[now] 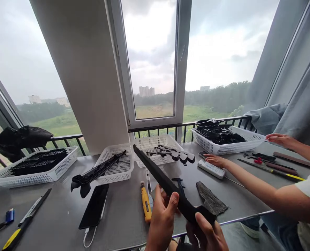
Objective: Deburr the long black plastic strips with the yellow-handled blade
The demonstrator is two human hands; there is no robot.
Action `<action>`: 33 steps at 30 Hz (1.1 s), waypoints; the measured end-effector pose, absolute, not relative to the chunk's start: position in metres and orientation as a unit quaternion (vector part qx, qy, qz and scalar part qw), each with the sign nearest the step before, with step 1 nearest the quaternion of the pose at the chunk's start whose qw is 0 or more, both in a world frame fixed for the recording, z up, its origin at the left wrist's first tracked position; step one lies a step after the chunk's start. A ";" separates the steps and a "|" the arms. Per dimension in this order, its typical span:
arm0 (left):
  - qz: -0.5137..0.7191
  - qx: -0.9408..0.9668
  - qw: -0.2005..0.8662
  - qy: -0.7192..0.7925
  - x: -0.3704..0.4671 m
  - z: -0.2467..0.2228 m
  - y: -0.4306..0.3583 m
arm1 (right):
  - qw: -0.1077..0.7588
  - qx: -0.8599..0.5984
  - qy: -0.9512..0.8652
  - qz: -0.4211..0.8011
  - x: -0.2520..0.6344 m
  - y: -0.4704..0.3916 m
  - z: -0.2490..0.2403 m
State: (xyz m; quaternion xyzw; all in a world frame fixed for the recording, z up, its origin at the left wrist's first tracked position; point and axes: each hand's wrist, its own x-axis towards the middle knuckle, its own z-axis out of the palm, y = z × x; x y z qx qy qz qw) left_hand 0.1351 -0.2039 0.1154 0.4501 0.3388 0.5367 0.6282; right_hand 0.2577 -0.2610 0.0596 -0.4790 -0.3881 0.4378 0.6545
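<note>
Left fingers [173, 199] and, seemingly, half-hidden right fingers [203, 221] grip one black part [157, 174]; four baskets [120, 175].

This place seems to be a workshop. On the metal table [58, 216], several white baskets [66, 166] hold many black parts [41, 162] of similar shape. A yellow power tool [145, 204] lies in the near middle, and long tools [28, 219] with yellow handles lie at the left and the right.
</note>
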 end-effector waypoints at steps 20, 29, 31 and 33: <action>0.359 0.629 0.052 0.688 -0.122 0.016 -0.180 | 0.621 -0.471 -0.315 0.541 0.235 -0.104 0.078; 0.233 0.567 0.017 0.790 -0.136 0.023 -0.137 | 0.510 -0.534 -0.609 0.290 0.194 -0.211 -0.022; 0.211 0.560 0.010 0.801 -0.127 0.034 -0.129 | 0.502 -0.534 -0.643 0.220 0.190 -0.212 -0.029; 0.201 0.551 0.012 0.810 -0.121 0.044 -0.123 | 0.503 -0.529 -0.666 0.153 0.189 -0.211 -0.033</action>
